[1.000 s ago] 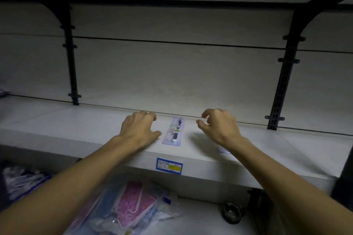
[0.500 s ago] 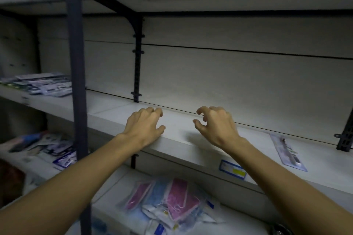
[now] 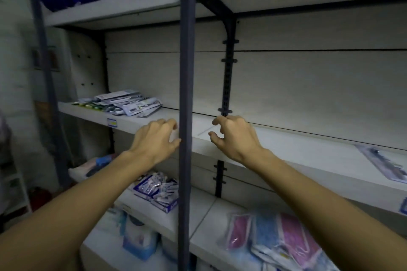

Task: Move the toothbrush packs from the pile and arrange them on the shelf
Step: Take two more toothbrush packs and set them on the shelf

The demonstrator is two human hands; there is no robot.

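Head camera is looking along a dim run of shelving, and both hands are hovering empty over the middle shelf (image 3: 286, 145). Left hand (image 3: 157, 141) is hanging with its fingers loosely curled, holding nothing, its fingertips right against the dark upright post (image 3: 187, 116) that is crossing in front of the shelf edge. Right hand (image 3: 234, 137) is sitting just past that post on the other side, fingers bent in a loose claw with the thumb apart, also gripping nothing. Neither hand seems to be touching the board, though the angle is making that hard to judge.

Beyond the left hand and further out to its left, the pile of toothbrush packs (image 3: 123, 102) is lying in a loose, overlapping heap at the far end of the same shelf, apparently dumped there as stock waiting to be sorted. Well out past the right hand, one placed pack (image 3: 384, 164) is lying flat and alone near the shelf's front edge, set lengthwise front to back, probably so others can be lined up beside it.

With both hands free and the pile to the left, the person is most likely heading over for the next pack. Below the hands, on the lower shelf, pink and blue bagged goods (image 3: 284, 240) and small blue-and-white packets (image 3: 157, 191) are lying, no part of this job
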